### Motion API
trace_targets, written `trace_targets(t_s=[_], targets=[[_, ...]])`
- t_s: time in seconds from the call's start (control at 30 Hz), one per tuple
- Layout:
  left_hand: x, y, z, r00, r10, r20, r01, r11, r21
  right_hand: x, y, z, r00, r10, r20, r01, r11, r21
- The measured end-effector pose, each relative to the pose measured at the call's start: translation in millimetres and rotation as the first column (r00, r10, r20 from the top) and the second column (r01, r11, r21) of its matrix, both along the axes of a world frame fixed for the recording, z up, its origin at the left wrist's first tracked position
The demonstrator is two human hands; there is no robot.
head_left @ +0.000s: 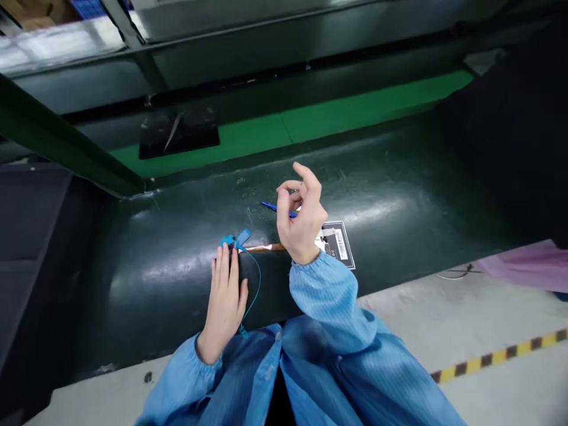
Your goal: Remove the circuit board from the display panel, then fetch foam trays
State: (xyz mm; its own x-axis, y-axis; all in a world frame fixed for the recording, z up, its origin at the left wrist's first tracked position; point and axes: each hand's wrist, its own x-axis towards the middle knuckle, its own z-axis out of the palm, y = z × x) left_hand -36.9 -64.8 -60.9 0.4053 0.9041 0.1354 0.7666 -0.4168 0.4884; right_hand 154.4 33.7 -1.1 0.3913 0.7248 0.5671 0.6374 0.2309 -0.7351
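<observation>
The person's left hand (226, 299) lies with fingers outstretched, fingertips at a bright-blue corded strap (228, 240); whatever they cover is hidden. The right hand (302, 218), fingers partly curled, blocks one end of a blue pen (268, 205); whether it grips it cannot be told. It also masks part of a black labelled card (339, 244) on the dark-green bench (168, 254), print unreadable
</observation>
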Motion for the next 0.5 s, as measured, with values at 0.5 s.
trace_targets(t_s=[0.5], targets=[[14,9,5.6,0.944,0.206,-0.256,-0.184,0.977,0.106,51,-59,3.9,0.952,0.306,0.009,-0.303,0.939,0.159]])
